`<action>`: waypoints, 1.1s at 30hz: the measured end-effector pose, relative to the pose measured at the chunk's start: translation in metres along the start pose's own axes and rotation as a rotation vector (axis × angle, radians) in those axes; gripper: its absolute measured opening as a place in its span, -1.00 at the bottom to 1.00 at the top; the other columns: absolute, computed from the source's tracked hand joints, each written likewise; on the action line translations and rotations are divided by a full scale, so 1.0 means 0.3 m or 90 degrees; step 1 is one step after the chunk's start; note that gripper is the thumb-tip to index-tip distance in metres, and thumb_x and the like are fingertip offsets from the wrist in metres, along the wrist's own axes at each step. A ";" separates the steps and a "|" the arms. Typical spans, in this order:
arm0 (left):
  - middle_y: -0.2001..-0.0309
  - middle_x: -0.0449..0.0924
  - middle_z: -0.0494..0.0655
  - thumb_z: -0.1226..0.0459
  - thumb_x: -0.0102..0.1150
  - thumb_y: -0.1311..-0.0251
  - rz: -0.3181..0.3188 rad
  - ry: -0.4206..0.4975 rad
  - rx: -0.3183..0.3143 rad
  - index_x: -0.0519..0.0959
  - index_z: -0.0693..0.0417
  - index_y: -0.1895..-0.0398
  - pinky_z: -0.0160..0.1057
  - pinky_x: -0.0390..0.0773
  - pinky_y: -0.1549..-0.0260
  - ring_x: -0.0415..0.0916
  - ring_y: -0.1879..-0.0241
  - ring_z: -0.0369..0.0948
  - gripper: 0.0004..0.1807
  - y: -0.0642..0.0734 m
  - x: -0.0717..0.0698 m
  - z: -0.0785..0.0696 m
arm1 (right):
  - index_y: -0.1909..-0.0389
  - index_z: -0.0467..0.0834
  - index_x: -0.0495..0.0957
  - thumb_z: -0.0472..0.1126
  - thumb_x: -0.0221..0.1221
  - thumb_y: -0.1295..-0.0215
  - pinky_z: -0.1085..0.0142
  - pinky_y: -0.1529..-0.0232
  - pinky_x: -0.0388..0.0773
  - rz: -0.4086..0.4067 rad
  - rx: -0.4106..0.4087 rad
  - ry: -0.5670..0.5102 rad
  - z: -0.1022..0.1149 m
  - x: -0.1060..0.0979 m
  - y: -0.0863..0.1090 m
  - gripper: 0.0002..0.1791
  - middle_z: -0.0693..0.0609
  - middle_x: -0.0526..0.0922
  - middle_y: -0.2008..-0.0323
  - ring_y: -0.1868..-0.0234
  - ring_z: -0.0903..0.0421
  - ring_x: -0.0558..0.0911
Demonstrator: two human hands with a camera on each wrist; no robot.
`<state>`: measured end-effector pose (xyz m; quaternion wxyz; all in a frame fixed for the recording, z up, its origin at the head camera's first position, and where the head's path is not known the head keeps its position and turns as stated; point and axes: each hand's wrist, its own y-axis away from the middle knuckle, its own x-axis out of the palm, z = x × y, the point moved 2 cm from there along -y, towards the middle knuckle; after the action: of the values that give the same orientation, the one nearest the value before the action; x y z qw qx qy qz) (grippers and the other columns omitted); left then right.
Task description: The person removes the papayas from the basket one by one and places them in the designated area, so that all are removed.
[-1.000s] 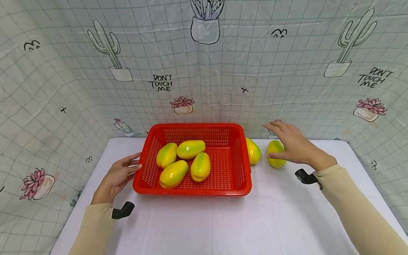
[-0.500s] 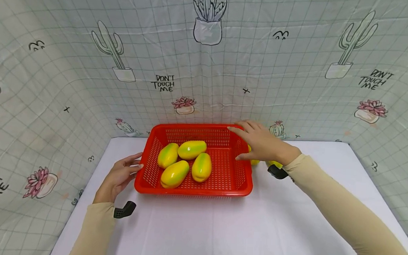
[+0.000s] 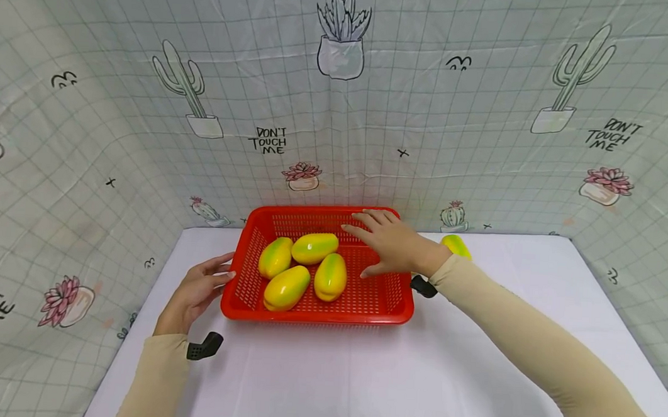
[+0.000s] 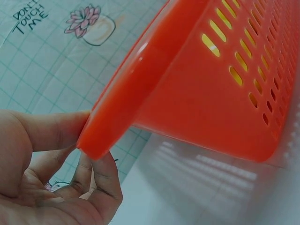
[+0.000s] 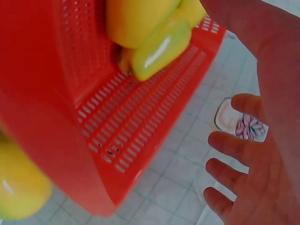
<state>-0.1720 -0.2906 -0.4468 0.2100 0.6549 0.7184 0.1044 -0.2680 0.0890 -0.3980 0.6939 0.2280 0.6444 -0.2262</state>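
Observation:
A red perforated plastic basket (image 3: 317, 317) sits on the white table. Several glossy yellow-green fruits shaped like papayas (image 3: 330, 277) lie in its left and middle part. At the basket's left end my left hand (image 3: 196, 292) pinches the rim; in the left wrist view the thumb is against the rim (image 4: 112, 117) and the fingers bend beneath it. My right hand (image 3: 397, 243) hovers over the basket's right part, fingers spread, holding nothing. In the right wrist view its fingers (image 5: 229, 143) are apart from the fruits (image 5: 161, 49).
Right of the basket, one fruit (image 3: 457, 245) shows partly behind the right forearm. A yellow fruit (image 5: 21, 183) beside the basket's outer wall appears in the right wrist view. Grid-patterned cloth (image 3: 372, 122) hangs behind and at both sides of the white table (image 3: 325, 378).
My right hand has moved left from above the fruits outside the basket to over its right part, still holding nothing. The left hand has stayed at the rim.

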 end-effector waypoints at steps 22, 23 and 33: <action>-0.50 0.21 0.24 0.34 0.11 -0.55 0.005 -0.008 -0.002 0.16 0.08 -0.69 -0.49 0.59 0.10 0.37 -0.22 -0.05 -0.29 -0.001 -0.005 0.006 | -0.61 -0.12 0.27 0.29 0.41 -0.26 -0.19 -0.58 0.15 0.122 -0.005 0.018 0.092 0.050 -0.099 0.03 -0.23 0.35 -0.52 -0.56 -0.28 0.26; -0.51 0.20 0.25 0.34 0.11 -0.55 0.005 -0.009 -0.003 0.16 0.08 -0.69 -0.49 0.59 0.11 0.37 -0.22 -0.06 -0.29 -0.001 -0.006 0.006 | -0.61 -0.11 0.27 0.29 0.41 -0.26 -0.18 -0.58 0.15 0.128 -0.004 0.019 0.096 0.051 -0.102 0.03 -0.23 0.35 -0.52 -0.55 -0.28 0.26; -0.50 0.21 0.24 0.33 0.11 -0.55 0.010 -0.005 0.000 0.15 0.08 -0.69 -0.47 0.59 0.10 0.39 -0.17 -0.09 -0.29 0.002 -0.001 0.000 | -0.64 -0.09 0.23 0.31 0.38 -0.29 -0.17 -0.60 0.09 0.185 0.026 0.003 0.116 0.067 -0.126 0.03 -0.26 0.31 -0.54 -0.58 -0.26 0.23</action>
<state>-0.1715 -0.2908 -0.4466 0.2120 0.6606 0.7126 0.1039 -0.2621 0.0374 -0.4168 0.7130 0.3336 0.6015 -0.1363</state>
